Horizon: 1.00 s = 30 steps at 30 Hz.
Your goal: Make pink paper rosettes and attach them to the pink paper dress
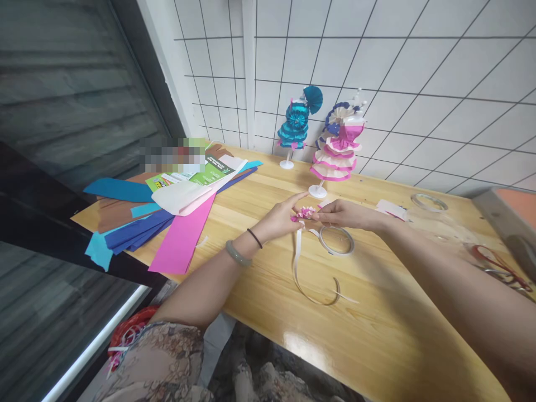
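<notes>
Below the near left part of the bench (259, 296) is a red basket (129, 329) with coloured strips in it. On the bench, a narrow white strip (295, 268) runs from beneath the hands and curls toward the near edge. Near the left end lies an overlapping pile: a pink sheet (180, 240) by the near edge, dark blue sheets (142, 229), a white sheet (184, 198) and a green packet (213, 173).

A tape roll (337, 254) lies flat just under the right hand (341, 215). The ruffled paper (307, 213), pink and white, is above the middle of the bench, between the hands. The right hand's fingertips are pinched on its right end. The left hand (278, 220) touches its left end, one digit extended past it; whether that grip is closed cannot be told.

Toward the right end are a red item (486, 254), indistinct, and a second tape roll (444, 209); a grey box (498, 215) is at the far right corner. By the far edge, upright on white stands, are a pink and white paper dress (335, 162) and a teal paper dress (293, 134). Beyond is a white tiled wall (377, 50).
</notes>
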Tool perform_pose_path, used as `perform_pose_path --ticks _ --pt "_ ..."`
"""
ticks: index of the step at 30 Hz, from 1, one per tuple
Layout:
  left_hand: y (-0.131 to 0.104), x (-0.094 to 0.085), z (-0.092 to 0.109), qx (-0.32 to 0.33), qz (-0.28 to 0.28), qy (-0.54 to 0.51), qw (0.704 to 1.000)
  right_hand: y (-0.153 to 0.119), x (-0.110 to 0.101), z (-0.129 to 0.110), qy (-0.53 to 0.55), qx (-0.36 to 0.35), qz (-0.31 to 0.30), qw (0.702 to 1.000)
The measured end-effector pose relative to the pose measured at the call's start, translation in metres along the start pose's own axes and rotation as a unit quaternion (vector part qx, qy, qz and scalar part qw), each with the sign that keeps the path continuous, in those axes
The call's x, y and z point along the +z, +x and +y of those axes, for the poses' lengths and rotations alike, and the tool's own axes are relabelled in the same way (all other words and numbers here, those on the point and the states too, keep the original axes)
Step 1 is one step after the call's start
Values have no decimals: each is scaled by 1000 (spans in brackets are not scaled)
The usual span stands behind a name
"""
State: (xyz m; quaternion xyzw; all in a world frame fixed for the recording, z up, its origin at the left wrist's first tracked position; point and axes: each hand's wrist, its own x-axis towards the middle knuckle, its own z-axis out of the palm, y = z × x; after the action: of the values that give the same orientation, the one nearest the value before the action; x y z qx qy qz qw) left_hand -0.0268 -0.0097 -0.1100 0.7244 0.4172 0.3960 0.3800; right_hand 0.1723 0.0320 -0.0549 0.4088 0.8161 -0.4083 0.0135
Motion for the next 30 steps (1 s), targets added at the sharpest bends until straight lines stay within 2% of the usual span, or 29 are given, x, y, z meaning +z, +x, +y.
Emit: perform_pose_path --ticks 11,20,30 --pt "-1 0 5 -2 -12 -4 1000 4 -3 1 -3 -2 -13 1000" --pt "-1 3 -1 -9 -12 -43 999 3 -4 0 -2 -22 -21 1000" --pt "0 4 -6 -13 -7 -53 998 7 -2 9 -10 -23 -2 1000"
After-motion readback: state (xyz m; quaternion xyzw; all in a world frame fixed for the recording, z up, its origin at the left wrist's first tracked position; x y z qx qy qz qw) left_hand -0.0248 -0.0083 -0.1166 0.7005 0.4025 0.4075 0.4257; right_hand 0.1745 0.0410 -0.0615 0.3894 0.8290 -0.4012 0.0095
